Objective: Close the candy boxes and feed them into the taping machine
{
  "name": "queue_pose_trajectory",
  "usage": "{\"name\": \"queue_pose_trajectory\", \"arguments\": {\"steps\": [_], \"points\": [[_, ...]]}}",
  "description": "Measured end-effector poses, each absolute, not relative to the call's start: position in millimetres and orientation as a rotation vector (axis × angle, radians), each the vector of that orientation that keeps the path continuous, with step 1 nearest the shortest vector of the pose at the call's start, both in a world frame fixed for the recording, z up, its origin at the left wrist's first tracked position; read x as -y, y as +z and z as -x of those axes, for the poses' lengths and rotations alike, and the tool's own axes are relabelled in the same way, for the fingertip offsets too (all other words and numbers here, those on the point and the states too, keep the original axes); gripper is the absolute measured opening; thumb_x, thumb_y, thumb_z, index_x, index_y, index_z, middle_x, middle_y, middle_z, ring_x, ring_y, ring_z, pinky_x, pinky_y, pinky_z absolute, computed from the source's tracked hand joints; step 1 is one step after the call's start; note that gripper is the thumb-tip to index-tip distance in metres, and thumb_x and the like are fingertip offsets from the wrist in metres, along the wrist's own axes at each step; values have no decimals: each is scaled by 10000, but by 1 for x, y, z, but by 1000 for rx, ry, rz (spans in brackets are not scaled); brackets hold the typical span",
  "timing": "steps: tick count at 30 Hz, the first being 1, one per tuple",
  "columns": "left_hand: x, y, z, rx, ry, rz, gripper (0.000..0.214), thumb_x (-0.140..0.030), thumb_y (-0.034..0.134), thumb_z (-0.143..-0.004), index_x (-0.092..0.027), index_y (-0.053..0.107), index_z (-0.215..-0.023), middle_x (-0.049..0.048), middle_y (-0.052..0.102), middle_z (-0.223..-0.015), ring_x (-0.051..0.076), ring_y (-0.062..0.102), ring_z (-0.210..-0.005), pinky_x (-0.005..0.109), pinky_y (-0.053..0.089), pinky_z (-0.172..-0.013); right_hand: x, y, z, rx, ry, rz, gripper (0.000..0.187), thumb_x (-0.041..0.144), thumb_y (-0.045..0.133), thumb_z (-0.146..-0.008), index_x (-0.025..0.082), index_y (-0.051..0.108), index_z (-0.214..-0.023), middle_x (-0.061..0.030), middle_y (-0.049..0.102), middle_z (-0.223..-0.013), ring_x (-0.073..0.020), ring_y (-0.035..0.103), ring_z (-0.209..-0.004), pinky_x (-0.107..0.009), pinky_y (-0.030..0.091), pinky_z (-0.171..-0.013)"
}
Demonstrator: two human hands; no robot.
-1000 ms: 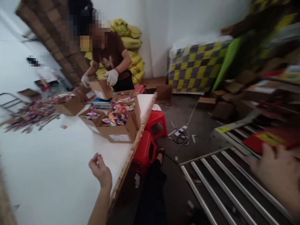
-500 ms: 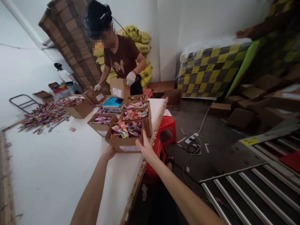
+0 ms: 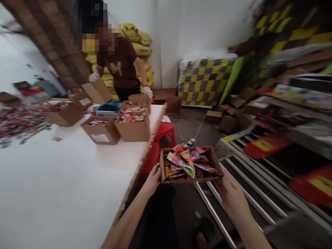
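Observation:
Between my two hands I hold an open cardboard box (image 3: 190, 180) filled with small, brightly coloured snack packets (image 3: 185, 162). My left hand (image 3: 153, 180) grips its left side, fingers along the wall. At the right end, my right hand (image 3: 232, 193) is closed around the lower corner; some of its fingers are hidden under the box. The box hangs in the air, off the right edge of the white table (image 3: 77, 180) and beside the roller conveyor (image 3: 249, 188).
More packet-filled boxes (image 3: 133, 129) stand at the table's far end beside a scale (image 3: 109, 109). Behind them a co-worker (image 3: 116, 65) in white gloves handles a box. Red stools (image 3: 166, 131) stand by the table edge. A packet heap (image 3: 26, 119) lies far left.
My hands have lifted the box off the table and carried it right, over the gap by the conveyor. My view has turned right. The co-worker's hands and box have shifted.

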State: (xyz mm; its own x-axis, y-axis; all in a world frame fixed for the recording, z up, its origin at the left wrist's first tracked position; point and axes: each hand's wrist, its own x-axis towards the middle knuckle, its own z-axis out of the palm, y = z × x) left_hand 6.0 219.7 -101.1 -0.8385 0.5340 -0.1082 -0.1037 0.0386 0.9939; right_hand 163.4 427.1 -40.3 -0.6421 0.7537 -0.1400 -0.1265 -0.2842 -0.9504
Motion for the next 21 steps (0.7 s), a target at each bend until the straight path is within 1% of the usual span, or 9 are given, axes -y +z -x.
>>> {"name": "queue_pose_trajectory", "arguments": {"steps": [2, 4, 7, 9, 11, 14, 16, 18, 21], "points": [[-267, -125, -42, -1648, 1770, -422, 558, -561, 446, -857, -232, 459, -1307, 125, 631, -1185, 231, 660, -970, 353, 578, -694, -455, -52, -220, 1295, 1859, 936, 536, 559, 760, -598, 241, 691, -1024, -41, 642, -1176, -213, 599, -1085, -299, 546, -883], [-305, -138, -74, -1587, 1681, -459, 514, -532, 483, -842, -212, 520, -1244, 124, 649, -1129, 229, 651, -973, 358, 566, -732, -472, -58, -270, 1234, 1733, 1051, 531, 558, 790, -539, 225, 710, -945, -35, 674, -1096, -200, 636, -981, -279, 570, -797], [-337, -133, -102, -1715, 1644, -559, 406, -462, 617, -760, -176, 631, -1048, 124, 639, -1099, 256, 583, -1077, 434, 475, -940, -483, -61, -323, 1224, 1574, 1195, 606, 591, 790, -488, 193, 706, -937, -55, 687, -1046, -201, 646, -897, -305, 568, -751], [-344, -114, -106, -1790, 1707, -693, 373, -411, 648, -742, -183, 638, -1036, 116, 596, -1169, 254, 531, -1141, 440, 411, -1010, -485, -57, -340, 1346, 1515, 1205, 660, 598, 750, -559, 182, 667, -1065, -82, 674, -1086, -223, 637, -929, -358, 555, -791], [-342, -89, -105, -1850, 1787, -956, 309, -379, 569, -818, -199, 643, -1058, 103, 595, -1172, 226, 533, -1131, 416, 409, -1010, -485, -47, -345, 1581, 1415, 1094, 618, 567, 672, -689, 189, 613, -1174, -104, 613, -1210, -245, 588, -1067, -397, 522, -872], [-335, -57, -105, -1796, 1676, -1455, 332, -395, 485, -883, -206, 643, -1106, 109, 624, -1169, 227, 544, -1134, 417, 407, -1013, -482, -28, -340, 1988, 1152, 875, 478, 514, 582, -792, 199, 636, -1148, -105, 527, -1323, -259, 481, -1220, -424, 431, -1000], [-335, -46, -107, -1729, 1433, -1695, 466, -472, 566, -824, -200, 592, -1203, 127, 596, -1240, 267, 524, -1173, 439, 408, -1013, -482, -19, -334, 2244, 1008, 835, 531, 513, 610, -769, 203, 606, -1201, -110, 564, -1275, -272, 518, -1164, -439, 431, -987], [-341, -42, -106, -1729, 1174, -1795, 571, -501, 616, -778, -202, 547, -1259, 126, 599, -1244, 287, 543, -1149, 437, 434, -980, -486, -15, -327, 2442, 933, 849, 646, 491, 626, -756, 210, 496, -1324, -104, 603, -1222, -274, 564, -1075, -434, 466, -920], [-357, -43, -103, -1822, 908, -1757, 405, -436, 544, -841, -230, 589, -1186, 86, 668, -1122, 265, 618, -1005, 396, 480, -880, -498, -18, -315, 2573, 885, 930, 526, 418, 581, -799, 233, 522, -1288, -74, 653, -1136, -257, 605, -994, -397, 480, -865]]}}
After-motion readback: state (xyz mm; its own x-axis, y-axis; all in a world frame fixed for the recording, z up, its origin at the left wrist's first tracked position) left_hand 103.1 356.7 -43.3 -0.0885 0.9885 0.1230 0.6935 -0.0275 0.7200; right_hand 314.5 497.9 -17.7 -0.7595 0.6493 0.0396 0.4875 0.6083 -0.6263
